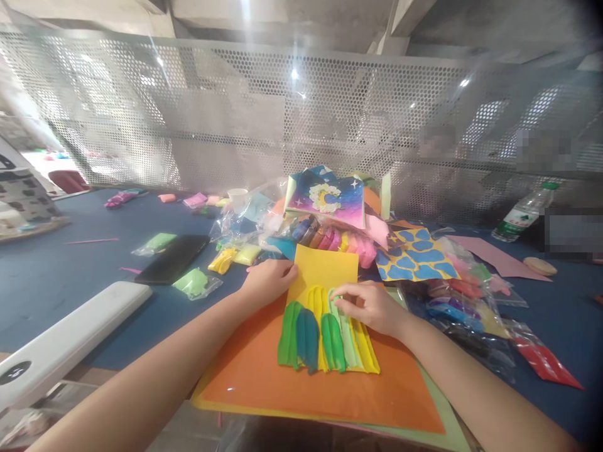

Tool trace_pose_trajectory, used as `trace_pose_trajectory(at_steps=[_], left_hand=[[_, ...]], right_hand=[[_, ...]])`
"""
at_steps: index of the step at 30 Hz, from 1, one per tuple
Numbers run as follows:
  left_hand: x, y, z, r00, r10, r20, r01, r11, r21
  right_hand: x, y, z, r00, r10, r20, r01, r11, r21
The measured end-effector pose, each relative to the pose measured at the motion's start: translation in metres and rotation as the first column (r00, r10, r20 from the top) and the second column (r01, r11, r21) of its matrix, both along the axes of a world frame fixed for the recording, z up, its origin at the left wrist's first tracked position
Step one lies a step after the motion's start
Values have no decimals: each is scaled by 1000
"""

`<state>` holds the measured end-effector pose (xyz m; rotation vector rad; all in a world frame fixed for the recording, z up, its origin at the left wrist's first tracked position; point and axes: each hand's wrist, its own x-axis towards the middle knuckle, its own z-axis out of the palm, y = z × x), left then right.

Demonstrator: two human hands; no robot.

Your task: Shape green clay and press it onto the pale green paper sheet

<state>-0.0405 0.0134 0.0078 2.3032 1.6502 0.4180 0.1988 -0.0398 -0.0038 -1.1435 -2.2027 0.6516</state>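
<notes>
A yellow card (325, 260) lies in front of me with raised strips of modelling clay on its lower part. The strips include a mid-green one (288, 336), a blue-teal one (308, 339), a smaller green one (333, 342), a pale green one (349, 342) and yellow ones. My left hand (269, 277) is closed at the card's upper left edge, its fingertips holding that edge. Over the right side, my right hand (372, 306) has its index finger and thumb bent and slightly apart, fingertips at the top of the pale green strip.
Under the card is an orange sheet (254, 376). Bagged clay (330, 238), a moon picture (325, 194) and a blue-and-yellow patterned card (419, 254) lie beyond. A black phone-like slab (174, 258) and a white bar (80, 339) are left; a bottle (522, 213) stands right.
</notes>
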Motion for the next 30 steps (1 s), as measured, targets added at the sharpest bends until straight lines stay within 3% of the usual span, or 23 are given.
trace_pose_trajectory(at_steps=[7,17,21,30], left_hand=[[1,0,0,1000,-13,-20,12,1000,-15],[0,-1,0,999,-36,-3,36,999,-8],[-1,0,-1,999,-42,19,42,999,-7],[-3,2,-1,988,-113,109,121,991,-64]], right_hand=[[1,3,-6,999,-49,-14,49,998,25],[0,0,2,1000,-5,-28,6,999,35],[1,1,-1,999,-47,-18,49,995,86],[2,1,-1,996,-52,-67,57,995,77]])
